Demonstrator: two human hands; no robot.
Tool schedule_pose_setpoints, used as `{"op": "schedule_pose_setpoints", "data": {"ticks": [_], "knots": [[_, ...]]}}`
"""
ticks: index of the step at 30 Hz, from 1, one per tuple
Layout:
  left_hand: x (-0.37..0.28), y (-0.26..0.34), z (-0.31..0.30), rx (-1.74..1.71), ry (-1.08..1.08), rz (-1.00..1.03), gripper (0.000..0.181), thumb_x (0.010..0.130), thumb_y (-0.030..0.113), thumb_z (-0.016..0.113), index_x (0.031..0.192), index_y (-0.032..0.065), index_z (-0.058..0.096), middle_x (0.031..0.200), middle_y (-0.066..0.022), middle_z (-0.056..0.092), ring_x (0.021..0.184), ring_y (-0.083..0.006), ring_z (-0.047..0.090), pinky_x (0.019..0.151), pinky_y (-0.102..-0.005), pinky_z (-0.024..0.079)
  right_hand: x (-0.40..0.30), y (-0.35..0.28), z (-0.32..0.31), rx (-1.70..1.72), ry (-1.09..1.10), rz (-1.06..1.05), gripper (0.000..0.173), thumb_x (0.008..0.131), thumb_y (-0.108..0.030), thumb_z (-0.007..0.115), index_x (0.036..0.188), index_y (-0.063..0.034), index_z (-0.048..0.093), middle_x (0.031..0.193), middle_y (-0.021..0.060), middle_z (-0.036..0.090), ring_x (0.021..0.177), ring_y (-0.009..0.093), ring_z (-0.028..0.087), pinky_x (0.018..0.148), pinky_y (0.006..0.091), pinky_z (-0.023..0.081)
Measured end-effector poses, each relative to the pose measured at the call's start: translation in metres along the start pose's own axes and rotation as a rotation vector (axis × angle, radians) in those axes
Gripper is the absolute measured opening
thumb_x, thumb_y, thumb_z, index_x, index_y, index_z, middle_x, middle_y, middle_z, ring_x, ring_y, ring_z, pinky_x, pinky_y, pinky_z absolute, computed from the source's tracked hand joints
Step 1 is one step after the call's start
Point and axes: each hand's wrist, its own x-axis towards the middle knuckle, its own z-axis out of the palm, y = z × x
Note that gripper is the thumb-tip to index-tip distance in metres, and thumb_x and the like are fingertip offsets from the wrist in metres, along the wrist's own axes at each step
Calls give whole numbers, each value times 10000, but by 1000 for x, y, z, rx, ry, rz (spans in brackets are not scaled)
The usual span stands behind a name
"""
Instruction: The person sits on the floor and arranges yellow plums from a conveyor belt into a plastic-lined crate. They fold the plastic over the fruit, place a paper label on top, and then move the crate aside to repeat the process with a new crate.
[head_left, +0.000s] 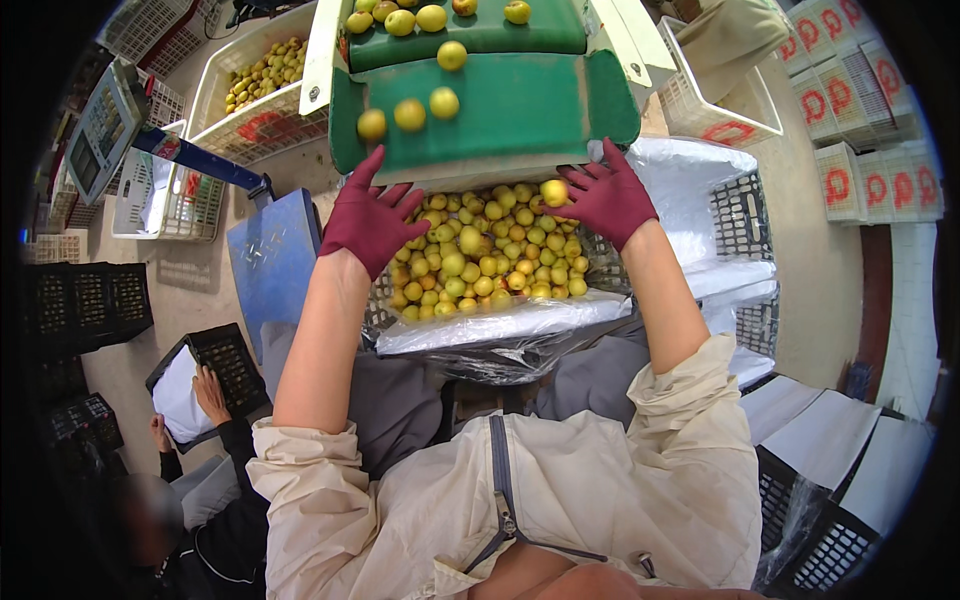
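Both hands wear maroon gloves. At the left edge of a green conveyor chute (495, 112), my left hand (373, 214) is spread, its fingertips near the lip, holding nothing. My right hand (609, 196) is at the chute's right corner with a yellow-green fruit (554, 193) at its fingers; whether it grips the fruit is unclear. Several round fruits (409, 115) lie or roll on the chute, slightly blurred. Below it, a black plastic crate (379, 300) lined with white paper and clear film (502, 322) holds many similar fruits (484, 266).
A blue platform scale (274, 244) with a display (101, 131) stands left. White crates (255, 142) flank the chute. Lined black crates (742, 217) are on the right. Lower left, a co-worker's hand (210, 394) touches white paper in a black crate (229, 367).
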Motion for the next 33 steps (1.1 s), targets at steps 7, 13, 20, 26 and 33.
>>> {"op": "schedule_pose_setpoints", "data": {"ticks": [7, 13, 20, 26, 33], "knots": [[1, -4, 4, 8, 4, -2, 776, 786, 365, 682, 1304, -3, 237, 1376, -190, 337, 1291, -348, 312, 1029, -597, 212, -7, 1, 7, 96, 77, -30, 924, 825, -443, 615, 1444, -71, 39, 1499, 171, 76, 1383, 312, 134, 981, 664, 267], [7, 3, -2, 27, 37, 13, 943, 779, 369, 687, 1415, 23, 83, 1472, -166, 191, 1349, -325, 233, 1045, -587, 199, -9, 3, 5, 129, 42, -23, 931, 830, -412, 621, 1442, -61, 12, 1494, 175, 83, 1383, 298, 143, 983, 664, 267], [3, 0, 3, 23, 139, 86, 947, 774, 398, 686, 1429, 77, 81, 1497, -133, 143, 1366, -306, 209, 1054, -578, 185, -14, 4, 14, 216, 36, -29, 875, 860, -388, 581, 1440, -56, 16, 1495, 172, 77, 1386, 280, 139, 985, 680, 255], [8, 4, -6, 45, 40, 72, 929, 780, 412, 675, 1432, 105, 89, 1500, -124, 141, 1369, -304, 199, 1042, -595, 192, -16, 5, 19, 266, 19, -30, 804, 893, -394, 519, 1440, -60, 34, 1496, 172, 76, 1389, 265, 131, 986, 686, 244], [1, 1, 4, 3, 155, 109, 998, 773, 391, 693, 1448, 112, 12, 1516, -123, 69, 1377, -304, 178, 1041, -602, 190, -15, 4, 17, 262, 38, -37, 756, 905, -396, 494, 1439, -67, 72, 1495, 167, 85, 1391, 262, 127, 991, 681, 243]]}}
